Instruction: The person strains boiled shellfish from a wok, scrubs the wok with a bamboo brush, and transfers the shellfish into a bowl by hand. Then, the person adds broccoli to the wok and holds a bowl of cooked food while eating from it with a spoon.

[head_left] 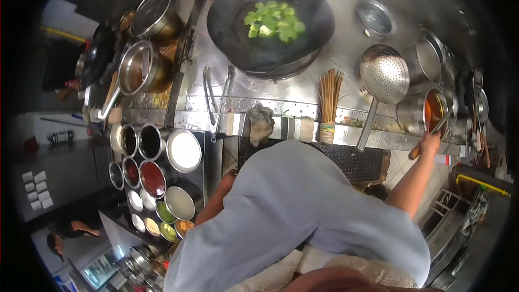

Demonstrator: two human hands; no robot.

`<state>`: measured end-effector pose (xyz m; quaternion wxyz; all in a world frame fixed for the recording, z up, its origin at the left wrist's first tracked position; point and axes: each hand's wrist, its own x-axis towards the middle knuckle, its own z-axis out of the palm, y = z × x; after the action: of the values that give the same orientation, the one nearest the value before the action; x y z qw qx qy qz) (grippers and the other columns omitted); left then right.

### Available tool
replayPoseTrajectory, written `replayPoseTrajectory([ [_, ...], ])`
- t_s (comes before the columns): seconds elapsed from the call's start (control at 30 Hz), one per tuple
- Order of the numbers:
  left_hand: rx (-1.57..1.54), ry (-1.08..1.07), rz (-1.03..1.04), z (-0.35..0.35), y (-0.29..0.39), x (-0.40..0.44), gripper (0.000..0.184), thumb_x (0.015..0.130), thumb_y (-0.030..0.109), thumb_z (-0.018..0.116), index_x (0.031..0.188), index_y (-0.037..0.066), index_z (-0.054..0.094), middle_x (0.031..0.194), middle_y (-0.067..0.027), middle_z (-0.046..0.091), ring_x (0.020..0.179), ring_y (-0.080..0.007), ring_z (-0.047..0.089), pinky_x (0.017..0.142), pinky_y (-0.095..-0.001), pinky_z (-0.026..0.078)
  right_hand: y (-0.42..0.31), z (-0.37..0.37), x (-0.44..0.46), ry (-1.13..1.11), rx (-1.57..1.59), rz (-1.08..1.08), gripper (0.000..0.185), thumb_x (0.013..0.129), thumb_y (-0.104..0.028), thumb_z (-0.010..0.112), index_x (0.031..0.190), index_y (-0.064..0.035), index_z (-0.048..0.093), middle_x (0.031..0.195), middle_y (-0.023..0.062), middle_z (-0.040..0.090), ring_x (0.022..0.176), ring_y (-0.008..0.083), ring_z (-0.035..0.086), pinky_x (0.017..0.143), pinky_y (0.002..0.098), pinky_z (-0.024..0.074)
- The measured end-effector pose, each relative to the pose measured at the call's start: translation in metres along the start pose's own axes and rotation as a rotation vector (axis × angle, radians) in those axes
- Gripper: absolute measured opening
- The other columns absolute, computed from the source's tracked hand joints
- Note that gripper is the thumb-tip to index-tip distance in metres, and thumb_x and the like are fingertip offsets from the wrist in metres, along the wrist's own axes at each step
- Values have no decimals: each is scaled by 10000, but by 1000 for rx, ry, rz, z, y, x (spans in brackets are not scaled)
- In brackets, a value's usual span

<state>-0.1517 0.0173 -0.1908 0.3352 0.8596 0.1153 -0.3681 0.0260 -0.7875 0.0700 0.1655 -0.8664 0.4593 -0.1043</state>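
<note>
My right hand is closed around the handle of a ladle. The handle's wooden end sticks out below my fist, and the ladle's head reaches into a steel pot of reddish-orange oil. Low on the left, my left hand hangs beside my grey clothing, its fingers mostly hidden, near the row of seasoning containers. Ahead of me a black wok sits on the stove with green leafy vegetables and pale pieces in it. A perforated strainer rests to the right of the wok.
A bamboo brush, tongs and a crumpled rag lie along the counter's front. Steel pots stand left. Containers hold white powder, red sauce and dark liquid. Another person is at far left.
</note>
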Motion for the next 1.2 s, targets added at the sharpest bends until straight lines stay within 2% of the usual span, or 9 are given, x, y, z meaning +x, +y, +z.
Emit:
replayPoseTrajectory([
  [0.2, -44, -19, 83, 7, -1, 16, 534, 920, 422, 591, 1240, -5, 617, 1198, -282, 649, 1132, -432, 613, 947, -444, 488, 53, 36, 7, -14, -161, -4, 700, 798, -214, 582, 1422, 45, 401, 1259, 335, 590, 1150, 456, 597, 1002, 464, 469],
  [0.37, -85, -13, -60, 0, 29, -3, 565, 969, 476, 514, 1266, 1, 596, 1197, -287, 647, 1128, -445, 607, 939, -455, 487, -34, -17, -45, -411, 119, 348, 753, 798, -325, 622, 1439, 9, 410, 1294, 326, 577, 1218, 425, 570, 1036, 459, 452],
  [0.5, -124, -40, -73, 34, -11, 10, 584, 965, 509, 513, 1282, 24, 594, 1180, -280, 658, 1117, -442, 618, 937, -459, 490, -41, -2, -36, 186, -361, 64, 612, 852, -332, 655, 1395, -84, 520, 1236, 268, 631, 1166, 396, 598, 996, 480, 475],
  [0.6, -359, -67, -109, 42, -17, -4, 597, 968, 515, 512, 1325, 38, 560, 1178, -261, 669, 1106, -434, 630, 945, -459, 491, -124, -35, -55, 230, -293, -331, 496, 913, -276, 617, 1361, -68, 568, 1226, 224, 651, 1107, 346, 636, 947, 439, 506],
  [0.73, -423, -55, -246, 76, -19, -12, 615, 979, 494, 494, 1423, 69, 465, 1297, -239, 615, 1188, -425, 587, 998, -451, 467, -237, -3, -119, -475, 378, -571, 427, 934, -160, 591, 1353, -78, 588, 1042, 121, 711, 883, 194, 672, 813, 329, 529],
  [0.87, 176, -66, 87, 147, -46, -24, 660, 970, 460, 493, 1486, 64, 381, 1501, -244, 431, 1347, -413, 457, 1080, -428, 417, -305, 50, -236, -1075, 217, -1073, 423, 913, -107, 605, 1335, -104, 602, 992, 69, 703, 840, 154, 653, 772, 303, 530],
  [0.93, -59, -59, 160, 174, -53, -45, 667, 962, 442, 496, 1501, 72, 362, 1536, -240, 376, 1377, -399, 423, 1101, -418, 402, -325, 66, -291, -1421, 7, -1233, 426, 910, -174, 642, 1324, -81, 602, 1028, 110, 711, 878, 231, 685, 814, 357, 535],
  [1.1, -369, 3, -28, 227, -45, -93, 657, 957, 466, 503, 1499, 113, 388, 1513, -203, 416, 1359, -368, 447, 1080, -447, 419, -329, 87, -371, -1617, -10, -1629, 459, 912, -214, 646, 1337, -50, 583, 965, 103, 709, 861, 238, 681, 797, 378, 530],
  [1.2, -714, 13, -231, 238, -9, -125, 648, 954, 528, 509, 1461, 127, 464, 1463, -179, 484, 1311, -337, 501, 1024, -499, 461, -313, 113, -393, -1816, -135, -1443, 488, 905, -264, 643, 1326, -26, 578, 1041, 158, 722, 926, 289, 697, 817, 392, 537],
])
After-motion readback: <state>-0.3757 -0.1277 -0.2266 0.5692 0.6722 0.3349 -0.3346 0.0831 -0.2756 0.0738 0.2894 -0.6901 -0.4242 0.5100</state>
